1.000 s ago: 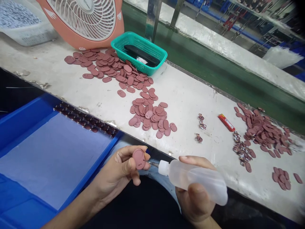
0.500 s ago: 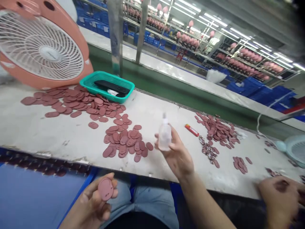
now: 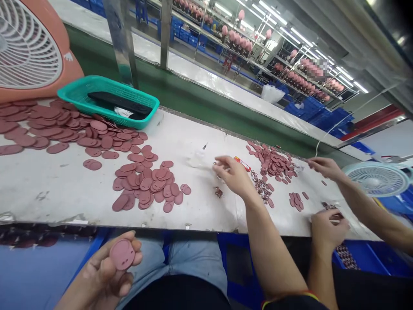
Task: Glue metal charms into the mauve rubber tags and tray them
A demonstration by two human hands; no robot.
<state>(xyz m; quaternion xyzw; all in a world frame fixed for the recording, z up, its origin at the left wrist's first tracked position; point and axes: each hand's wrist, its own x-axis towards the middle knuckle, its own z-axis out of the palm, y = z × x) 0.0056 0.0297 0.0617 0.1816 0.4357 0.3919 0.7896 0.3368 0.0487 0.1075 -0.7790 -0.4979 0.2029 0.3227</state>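
Over the lap, left hand with fingers clamped on a pink oval disc; right hand, fingers apart, hovers over the surface just beside a plastic bottle.

Worn on the person's head, the one camera looks forward and down from just above the denim-clad lap, facing across the white workbench close in front, with the distant shelving racks showing along the upper frame
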